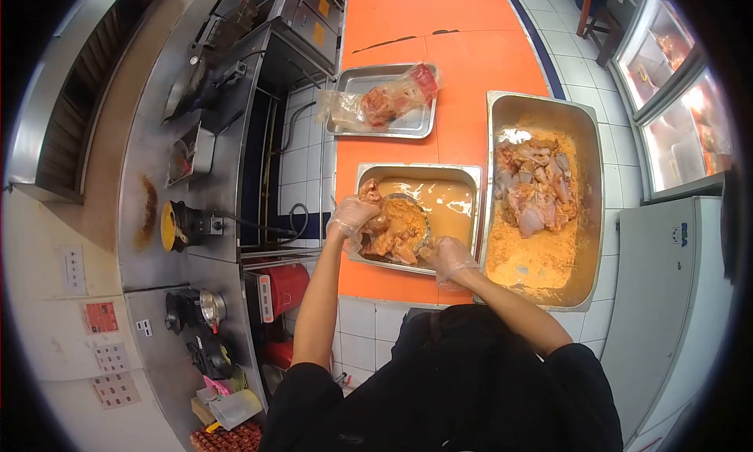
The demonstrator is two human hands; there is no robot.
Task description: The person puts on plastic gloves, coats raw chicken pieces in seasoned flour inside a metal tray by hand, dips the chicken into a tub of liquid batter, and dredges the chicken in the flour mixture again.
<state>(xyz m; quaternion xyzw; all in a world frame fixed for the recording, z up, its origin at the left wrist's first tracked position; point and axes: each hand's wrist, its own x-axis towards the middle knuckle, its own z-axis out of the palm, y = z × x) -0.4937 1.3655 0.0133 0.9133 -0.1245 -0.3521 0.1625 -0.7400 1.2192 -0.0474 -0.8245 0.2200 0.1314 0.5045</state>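
Observation:
My left hand (353, 216), in a clear plastic glove, is closed on a piece of raw chicken (369, 190) at the left side of a metal tray. This tray (474, 187) contains thin tan liquid. Inside it, a round strainer (424, 214) holds more coated chicken pieces (396, 246) and orange crumbly batter (404, 217). My right hand (452, 261), also gloved, is closed at the strainer's near right side, over the tray's front edge; its grip is partly hidden.
To the right, a deep metal pan (598, 217) contains raw chicken (537, 185) on orange coating. Farther back, a shallow tray (353, 79) bears a plastic bag of meat (380, 105). All stand on an orange table (471, 60). A steel counter with pans (188, 83) runs along the left.

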